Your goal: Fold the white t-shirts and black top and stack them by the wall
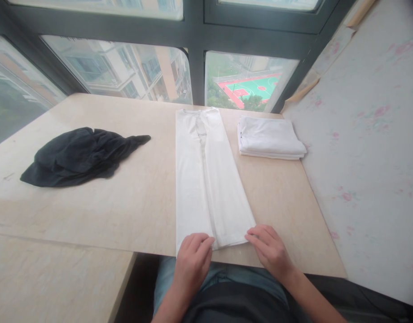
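A white shirt [191, 188] lies lengthwise before me, its two sides folded in so their edges meet along the middle. Its neckline, with a small printed label inside, points toward the window. My left hand [195, 258] is closed at the near hem, thumb and fingers pinching the cloth close to the middle seam. At the near right corner, my right hand [269, 249] also pinches the hem between thumb and fingers. Part of the left hem is hidden behind my left hand.
A crumpled black garment [80, 157] lies on the tabletop [149, 211] to the left. Folded white cloths [269, 137] are stacked at the back right. Dark window frames [196, 67] bound the far side, and a flower-patterned wall [368, 170] the right.
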Motion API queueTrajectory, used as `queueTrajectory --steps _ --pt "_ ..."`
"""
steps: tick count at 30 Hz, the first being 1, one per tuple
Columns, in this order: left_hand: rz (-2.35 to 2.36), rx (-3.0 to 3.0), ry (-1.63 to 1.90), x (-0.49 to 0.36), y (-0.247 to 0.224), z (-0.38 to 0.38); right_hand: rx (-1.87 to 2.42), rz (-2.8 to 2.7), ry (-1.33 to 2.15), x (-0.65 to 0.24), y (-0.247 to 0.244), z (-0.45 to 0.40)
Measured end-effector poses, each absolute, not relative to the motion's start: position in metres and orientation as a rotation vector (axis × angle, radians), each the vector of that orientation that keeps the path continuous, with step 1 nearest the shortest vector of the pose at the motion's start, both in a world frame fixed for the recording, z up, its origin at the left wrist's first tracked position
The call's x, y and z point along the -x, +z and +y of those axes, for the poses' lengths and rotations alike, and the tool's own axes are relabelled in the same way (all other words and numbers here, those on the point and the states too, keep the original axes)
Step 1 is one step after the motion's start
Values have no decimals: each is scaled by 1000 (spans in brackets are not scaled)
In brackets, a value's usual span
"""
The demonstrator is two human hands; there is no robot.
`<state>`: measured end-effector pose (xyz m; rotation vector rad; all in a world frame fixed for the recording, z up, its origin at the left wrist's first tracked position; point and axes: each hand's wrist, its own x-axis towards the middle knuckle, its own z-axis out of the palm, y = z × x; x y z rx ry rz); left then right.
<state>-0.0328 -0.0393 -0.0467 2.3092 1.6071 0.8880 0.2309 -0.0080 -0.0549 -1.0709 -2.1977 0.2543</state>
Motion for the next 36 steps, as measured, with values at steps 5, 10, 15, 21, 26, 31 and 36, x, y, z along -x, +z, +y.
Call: queueTrajectory --steps 5,10,15,21,26,31,36 --pt "1497 -2325 714 29 -42 -39 1259 -2278 494 -228 -41 0" --pt "1481 -2302 755 36 -37 -31 1207 -2270 472 -196 -33 21" --pt "1796 -2487 589 45 -48 -12 1166 -2474 282 -157 -55 36" --pt "1883 -2540 381 47 -59 -9 1214 -2544 234 -145 -69 33" --pt "1736 -2694 364 62 -57 -28 1261 -2542 234 -167 -63 19" --pt "1585 -2825 434 85 -62 -61 1252 -2583 211 -211 -62 -10" --pt "1465 -2859 609 104 -72 -78 1159 -2624 156 -232 -70 -43"
